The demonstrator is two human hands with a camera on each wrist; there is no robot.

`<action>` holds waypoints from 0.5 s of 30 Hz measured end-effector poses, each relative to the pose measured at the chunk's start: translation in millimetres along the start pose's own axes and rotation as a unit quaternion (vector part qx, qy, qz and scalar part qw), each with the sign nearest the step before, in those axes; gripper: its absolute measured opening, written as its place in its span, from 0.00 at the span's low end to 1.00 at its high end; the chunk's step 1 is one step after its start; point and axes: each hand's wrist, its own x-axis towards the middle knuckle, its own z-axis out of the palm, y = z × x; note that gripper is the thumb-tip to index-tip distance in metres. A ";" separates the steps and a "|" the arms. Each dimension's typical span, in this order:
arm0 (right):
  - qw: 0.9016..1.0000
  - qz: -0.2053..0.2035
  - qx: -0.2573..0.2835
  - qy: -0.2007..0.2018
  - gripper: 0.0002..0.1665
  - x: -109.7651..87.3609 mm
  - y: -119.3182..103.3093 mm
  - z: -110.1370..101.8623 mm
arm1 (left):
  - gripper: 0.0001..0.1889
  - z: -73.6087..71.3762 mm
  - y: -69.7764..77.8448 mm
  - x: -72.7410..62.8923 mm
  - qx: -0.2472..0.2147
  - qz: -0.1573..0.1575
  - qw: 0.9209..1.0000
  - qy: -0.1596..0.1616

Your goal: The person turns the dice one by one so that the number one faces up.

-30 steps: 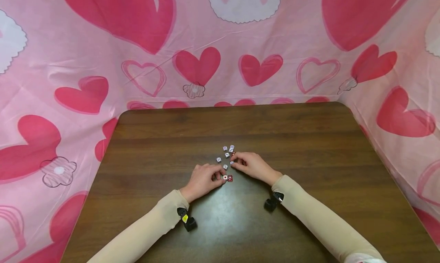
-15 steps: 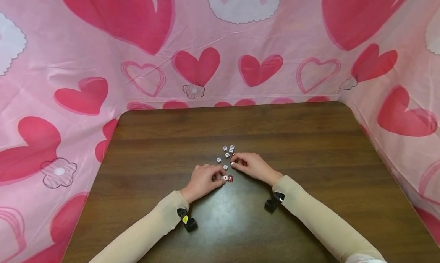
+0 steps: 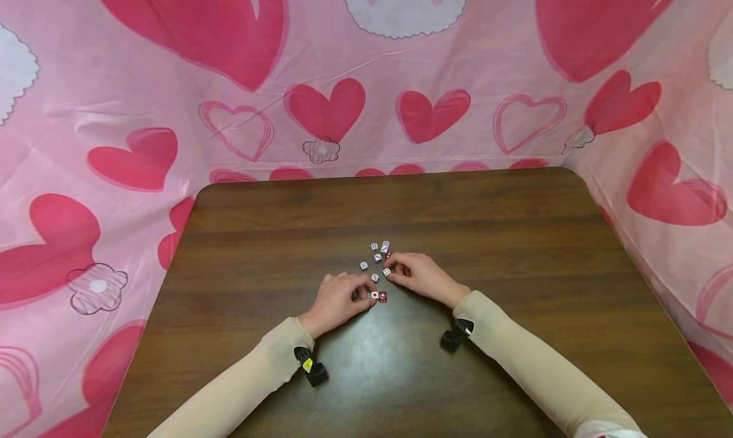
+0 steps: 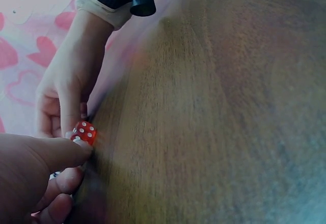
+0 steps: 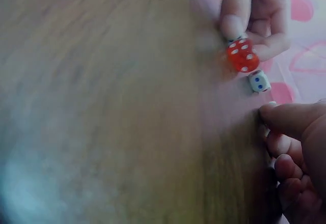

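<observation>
Both hands rest near the middle of the dark wooden surface [image 3: 515, 234], wrists down, fingertips turned toward each other.

Left hand [image 3: 338, 300]: fingers curled, thumb and fingertips closing on a small white die [image 3: 375, 295] at the grip's tip. A red die [image 3: 382, 296] lies touching that white die on its right side; in the left wrist view the red die sits just at the thumb tip, white pips showing. Whether the thumb actually touches the red die cannot be told.

Right hand [image 3: 418, 274]: fingers curled, fingertips pinching another white die [image 3: 386, 272] against the surface. A second reddish die [image 3: 389, 256] sits just beside the index fingertip on the far side. In the right wrist view a white die with blue pips lies between the two hands.

Loose white dice [image 3: 375, 257] lie in a small cluster just beyond both grips, apart from one another, toward the far edge.

Edges and room: the cluster is central; the far, left and right edges of the surface are well apart from it. Pink heart-print cloth [image 3: 143, 120] rises behind and at both sides.
</observation>
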 end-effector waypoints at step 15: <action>1.000 -0.015 -0.007 0.007 0.09 -0.6 1.6 0.9 | 0.07 -0.8 1.5 -0.2 -0.001 -0.010 1.000 -0.007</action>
